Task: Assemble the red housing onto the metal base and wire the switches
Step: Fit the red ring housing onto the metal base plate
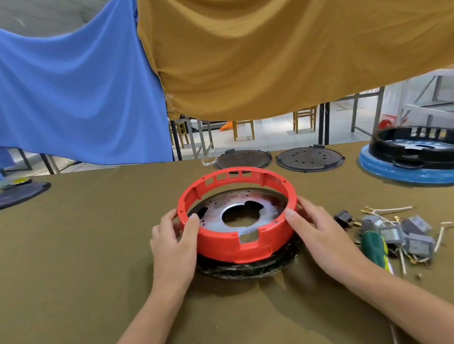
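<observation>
Both the left hand (174,240) and right hand (320,228) grip opposite sides of the red housing (237,215), which sits around the metal base (238,212) mid-tabletop (75,257), switches (400,233) lying nearby right.

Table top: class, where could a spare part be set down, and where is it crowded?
Bare cloth lies left of the left hand, between it and the dark plates at the left edge, and along the near edge between the forearms. Crowded: right of the right hand, where switches, wires and the green screwdriver lie; the far right holds the black housing.
</observation>
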`<state>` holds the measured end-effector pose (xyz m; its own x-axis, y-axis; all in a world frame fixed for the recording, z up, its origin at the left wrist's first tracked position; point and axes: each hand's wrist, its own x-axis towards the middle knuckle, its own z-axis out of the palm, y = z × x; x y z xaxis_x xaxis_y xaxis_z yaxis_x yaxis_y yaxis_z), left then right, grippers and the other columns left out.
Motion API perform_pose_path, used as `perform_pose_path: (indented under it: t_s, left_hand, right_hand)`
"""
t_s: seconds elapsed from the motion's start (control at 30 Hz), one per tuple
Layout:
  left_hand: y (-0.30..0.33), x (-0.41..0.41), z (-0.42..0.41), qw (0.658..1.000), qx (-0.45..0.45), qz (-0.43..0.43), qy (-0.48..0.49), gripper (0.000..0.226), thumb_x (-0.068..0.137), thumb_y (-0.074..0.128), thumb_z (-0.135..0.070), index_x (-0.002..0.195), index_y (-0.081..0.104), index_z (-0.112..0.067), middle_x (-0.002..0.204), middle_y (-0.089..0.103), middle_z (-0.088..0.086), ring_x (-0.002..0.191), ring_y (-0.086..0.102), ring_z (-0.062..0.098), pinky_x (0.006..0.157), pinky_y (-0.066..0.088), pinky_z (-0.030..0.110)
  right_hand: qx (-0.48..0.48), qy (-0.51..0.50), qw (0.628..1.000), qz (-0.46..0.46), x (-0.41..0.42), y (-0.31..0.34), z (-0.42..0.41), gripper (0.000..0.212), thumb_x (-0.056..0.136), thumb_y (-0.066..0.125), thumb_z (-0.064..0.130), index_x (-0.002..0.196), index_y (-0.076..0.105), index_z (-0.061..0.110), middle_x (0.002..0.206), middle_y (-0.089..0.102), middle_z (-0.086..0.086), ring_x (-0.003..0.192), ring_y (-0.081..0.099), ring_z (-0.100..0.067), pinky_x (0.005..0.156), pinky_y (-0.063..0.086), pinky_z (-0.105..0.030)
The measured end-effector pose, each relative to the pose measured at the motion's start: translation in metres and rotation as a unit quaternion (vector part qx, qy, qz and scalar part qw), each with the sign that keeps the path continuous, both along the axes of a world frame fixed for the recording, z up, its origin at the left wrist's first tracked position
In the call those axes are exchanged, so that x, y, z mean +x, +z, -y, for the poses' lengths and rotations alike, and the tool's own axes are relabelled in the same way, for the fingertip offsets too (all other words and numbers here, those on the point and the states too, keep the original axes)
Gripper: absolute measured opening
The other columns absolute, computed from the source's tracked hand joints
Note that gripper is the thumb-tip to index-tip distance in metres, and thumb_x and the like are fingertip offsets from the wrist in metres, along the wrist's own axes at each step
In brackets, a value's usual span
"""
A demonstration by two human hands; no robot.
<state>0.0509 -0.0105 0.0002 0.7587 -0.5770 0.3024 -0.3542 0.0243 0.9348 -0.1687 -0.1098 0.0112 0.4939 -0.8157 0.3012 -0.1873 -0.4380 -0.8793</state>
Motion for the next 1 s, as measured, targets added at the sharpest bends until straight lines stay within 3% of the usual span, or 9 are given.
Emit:
perform_pose_path:
  t_s: [0.07, 0.17, 0.23, 0.33, 0.5, 0.63, 0.77, 0.87, 1.0]
  left_hand:
    - [-0.001, 0.003, -0.001, 0.999, -0.018, -0.031, 0.002, 0.048, 0.073, 0.05, -0.05, 0.113, 0.061, -0.027, 0.113, 0.059, -0.001, 0.114, 0.053, 0.019, 0.103, 0.042, 0.04]
    - [-0.001, 0.007, -0.002, 0.994, -0.054, -0.09, 0.037, 0.027, 0.081, 0.048, -0.037, 0.098, 0.059, -0.019, 0.1, 0.059, -0.003, 0.099, 0.057, 0.016, 0.079, 0.043, 0.028]
    - [-0.002, 0.009, -0.001, 0.988, -0.067, -0.123, 0.057, 0.018, 0.092, 0.048, -0.028, 0.096, 0.057, -0.014, 0.089, 0.054, -0.008, 0.085, 0.055, 0.009, 0.073, 0.041, 0.025]
    - [-0.001, 0.009, 0.0, 0.985, -0.071, -0.146, 0.062, 0.005, 0.094, 0.049, -0.022, 0.092, 0.052, -0.019, 0.086, 0.053, -0.007, 0.081, 0.052, 0.013, 0.077, 0.041, 0.032]
    - [0.001, 0.008, 0.001, 0.981, -0.086, -0.169, 0.035, 0.022, 0.094, 0.047, -0.015, 0.111, 0.061, -0.013, 0.102, 0.064, 0.003, 0.09, 0.058, 0.016, 0.081, 0.045, 0.033]
    - [0.006, 0.003, -0.001, 0.981, -0.097, -0.167, 0.014, 0.026, 0.093, 0.046, -0.009, 0.104, 0.069, -0.013, 0.099, 0.072, 0.003, 0.081, 0.066, 0.007, 0.074, 0.05, 0.03]
    - [0.008, -0.001, -0.003, 0.983, -0.104, -0.152, -0.015, 0.022, 0.095, 0.048, -0.014, 0.105, 0.067, -0.018, 0.103, 0.071, 0.004, 0.093, 0.065, 0.016, 0.085, 0.05, 0.036]
    - [0.009, -0.003, -0.002, 0.984, -0.11, -0.135, -0.027, 0.02, 0.097, 0.049, -0.017, 0.106, 0.065, -0.023, 0.103, 0.07, -0.002, 0.091, 0.065, 0.008, 0.079, 0.049, 0.025]
    - [0.004, -0.003, 0.0, 0.988, -0.109, -0.107, -0.031, 0.014, 0.096, 0.052, -0.016, 0.103, 0.064, -0.021, 0.097, 0.067, -0.01, 0.075, 0.06, -0.015, 0.061, 0.042, 0.003]
  right_hand:
    - [-0.001, 0.002, 1.0, 0.012, -0.001, 0.0, -0.002, 0.021, 0.099, 0.045, 0.046, 0.114, 0.055, 0.056, 0.114, 0.059, 0.01, 0.11, 0.049, 0.007, 0.09, 0.039, -0.018]
    - [-0.014, 0.011, 0.999, 0.032, -0.001, 0.001, -0.007, 0.028, 0.098, 0.049, 0.043, 0.105, 0.052, 0.069, 0.111, 0.061, 0.016, 0.111, 0.053, 0.004, 0.094, 0.042, -0.023]
    - [-0.019, 0.015, 0.999, 0.042, 0.001, 0.001, -0.008, 0.036, 0.099, 0.051, 0.038, 0.104, 0.05, 0.074, 0.111, 0.064, 0.023, 0.113, 0.055, 0.002, 0.096, 0.042, -0.025]
    - [-0.012, 0.01, 0.998, 0.054, 0.001, -0.001, -0.008, 0.03, 0.099, 0.051, 0.037, 0.111, 0.051, 0.065, 0.112, 0.06, 0.039, 0.112, 0.053, 0.012, 0.094, 0.04, -0.021]
    - [0.039, 0.018, 0.995, 0.089, -0.001, 0.0, -0.004, 0.027, 0.1, 0.053, 0.033, 0.125, 0.053, 0.043, 0.11, 0.066, 0.029, 0.107, 0.06, 0.009, 0.095, 0.043, -0.024]
    - [0.072, 0.036, 0.993, 0.092, -0.001, 0.007, -0.008, 0.036, 0.099, 0.054, 0.025, 0.109, 0.062, 0.059, 0.122, 0.06, 0.016, 0.111, 0.052, 0.014, 0.097, 0.039, -0.022]
    - [0.13, 0.013, 0.987, 0.095, -0.003, 0.013, -0.01, 0.046, 0.097, 0.055, 0.026, 0.089, 0.06, 0.07, 0.124, 0.043, 0.005, 0.118, 0.051, -0.005, 0.114, 0.034, -0.038]
    - [0.14, 0.02, 0.984, 0.11, -0.003, 0.011, -0.01, 0.046, 0.094, 0.059, 0.027, 0.101, 0.053, 0.072, 0.124, 0.05, 0.024, 0.124, 0.049, -0.004, 0.116, 0.032, -0.039]
    - [0.152, 0.034, 0.977, 0.146, -0.002, 0.007, -0.003, 0.049, 0.082, 0.065, 0.029, 0.126, 0.052, 0.045, 0.118, 0.066, 0.022, 0.115, 0.06, -0.002, 0.111, 0.04, -0.038]
